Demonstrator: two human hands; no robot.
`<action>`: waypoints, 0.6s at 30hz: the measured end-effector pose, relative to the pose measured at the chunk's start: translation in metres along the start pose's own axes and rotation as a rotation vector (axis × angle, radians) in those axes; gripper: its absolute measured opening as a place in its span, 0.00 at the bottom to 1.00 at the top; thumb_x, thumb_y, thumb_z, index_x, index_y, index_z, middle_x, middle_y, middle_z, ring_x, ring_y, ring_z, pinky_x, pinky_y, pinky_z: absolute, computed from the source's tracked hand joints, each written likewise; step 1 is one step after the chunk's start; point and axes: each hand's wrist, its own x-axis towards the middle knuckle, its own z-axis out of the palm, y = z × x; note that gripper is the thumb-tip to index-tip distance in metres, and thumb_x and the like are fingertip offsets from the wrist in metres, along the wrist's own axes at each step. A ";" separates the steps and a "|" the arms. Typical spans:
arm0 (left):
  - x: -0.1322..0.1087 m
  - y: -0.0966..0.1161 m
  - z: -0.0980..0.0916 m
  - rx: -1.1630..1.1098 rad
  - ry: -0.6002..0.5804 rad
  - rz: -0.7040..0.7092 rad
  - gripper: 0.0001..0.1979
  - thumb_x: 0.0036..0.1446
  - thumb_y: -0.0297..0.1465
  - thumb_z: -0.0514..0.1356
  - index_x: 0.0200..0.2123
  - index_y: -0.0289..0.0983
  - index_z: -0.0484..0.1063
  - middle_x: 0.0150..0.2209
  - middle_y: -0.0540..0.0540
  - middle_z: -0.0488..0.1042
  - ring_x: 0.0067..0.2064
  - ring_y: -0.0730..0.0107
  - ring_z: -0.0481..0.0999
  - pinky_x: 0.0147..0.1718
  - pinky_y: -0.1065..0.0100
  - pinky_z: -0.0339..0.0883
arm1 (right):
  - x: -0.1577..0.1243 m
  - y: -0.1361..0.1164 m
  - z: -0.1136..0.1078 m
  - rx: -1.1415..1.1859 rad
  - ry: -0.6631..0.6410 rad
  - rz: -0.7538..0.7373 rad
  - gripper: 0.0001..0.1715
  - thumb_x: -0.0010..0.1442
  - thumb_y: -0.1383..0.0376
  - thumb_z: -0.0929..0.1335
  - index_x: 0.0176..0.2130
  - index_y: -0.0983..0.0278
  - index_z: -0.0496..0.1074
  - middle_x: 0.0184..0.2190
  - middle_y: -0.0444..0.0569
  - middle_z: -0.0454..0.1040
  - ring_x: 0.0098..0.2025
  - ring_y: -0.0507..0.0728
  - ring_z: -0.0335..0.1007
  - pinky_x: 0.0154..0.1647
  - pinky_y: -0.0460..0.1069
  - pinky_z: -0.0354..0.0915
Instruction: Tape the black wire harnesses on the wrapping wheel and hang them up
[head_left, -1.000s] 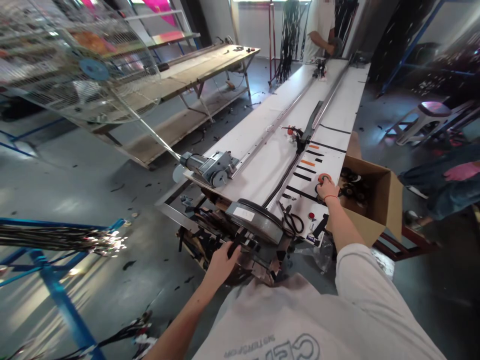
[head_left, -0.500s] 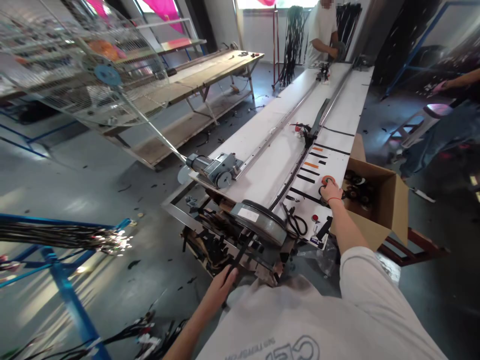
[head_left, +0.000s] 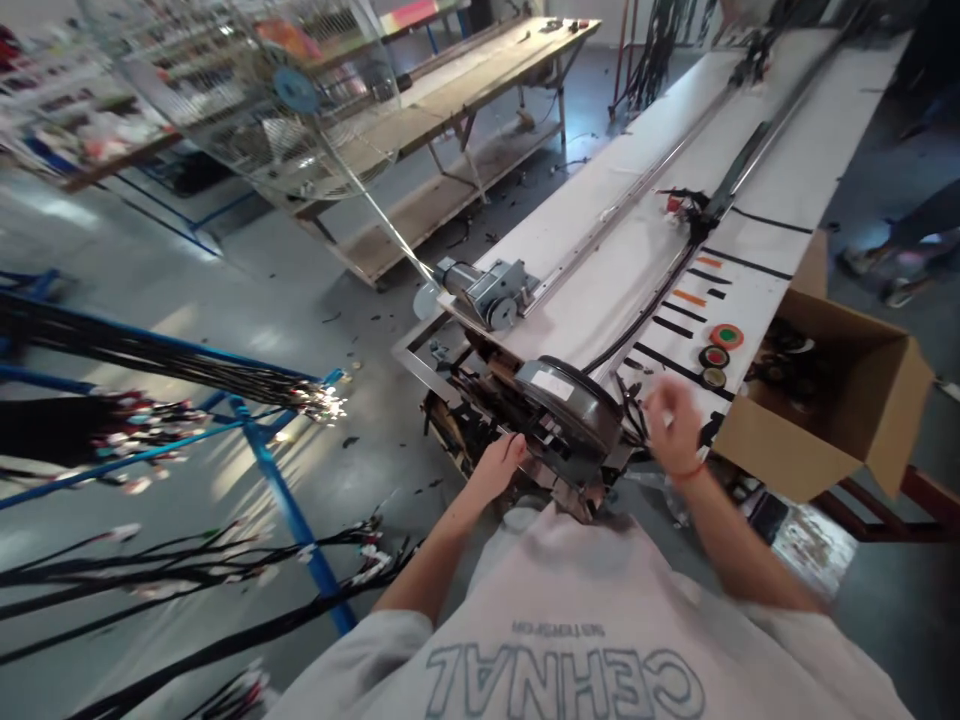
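Observation:
My left hand (head_left: 504, 464) is closed beside the dark round wheel (head_left: 574, 410) at the table's near end. Its fingers wrap a narrow black strip, mostly hidden by the hand and the wheel. Over the table's near right corner, my right hand (head_left: 673, 428) is smeared by motion, and its fingers cannot be made out. Just beyond it are an orange tape roll with a green core (head_left: 726, 336), a tape roll with a red core (head_left: 714, 358) and a yellowish roll (head_left: 714, 377). Black-handled scissors (head_left: 634, 412) lie between wheel and right hand, partly covered.
A long white table (head_left: 600, 300) carries a rail, a motor unit (head_left: 491, 290) and black and orange strips. An open cardboard box (head_left: 840, 440) with dark rolls stands at its right. Cable bundles hang on a blue rack (head_left: 281, 490) at left, near a large fan (head_left: 296, 90).
My right hand has left the tape rolls and come back toward me. My left hand has risen closer to the wheel. The view has tilted down and swung left.

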 end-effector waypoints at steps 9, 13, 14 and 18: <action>0.005 0.008 -0.021 0.027 -0.011 0.096 0.23 0.63 0.51 0.44 0.28 0.39 0.62 0.23 0.52 0.62 0.27 0.71 0.63 0.27 0.71 0.60 | -0.062 -0.033 0.157 -0.007 -0.352 0.145 0.07 0.62 0.65 0.65 0.40 0.63 0.70 0.38 0.57 0.75 0.45 0.65 0.73 0.51 0.61 0.68; 0.000 0.016 -0.020 0.085 0.009 0.138 0.20 0.66 0.43 0.44 0.29 0.37 0.65 0.26 0.50 0.68 0.31 0.70 0.67 0.32 0.70 0.63 | -0.062 -0.021 0.148 0.148 -0.265 -0.025 0.09 0.64 0.63 0.62 0.37 0.61 0.70 0.42 0.57 0.76 0.49 0.63 0.73 0.51 0.59 0.68; -0.001 0.019 -0.019 0.108 0.006 0.139 0.20 0.66 0.41 0.45 0.30 0.37 0.66 0.27 0.49 0.70 0.31 0.71 0.68 0.33 0.70 0.64 | -0.064 -0.019 0.145 0.201 -0.260 -0.048 0.11 0.64 0.61 0.61 0.39 0.61 0.70 0.43 0.57 0.76 0.48 0.63 0.73 0.50 0.58 0.69; 0.002 0.024 -0.018 0.193 -0.016 0.115 0.18 0.68 0.37 0.46 0.34 0.35 0.71 0.31 0.48 0.73 0.34 0.72 0.70 0.35 0.72 0.65 | -0.057 -0.005 0.142 0.275 -0.389 0.009 0.18 0.62 0.50 0.64 0.40 0.62 0.69 0.36 0.54 0.76 0.36 0.62 0.75 0.38 0.56 0.71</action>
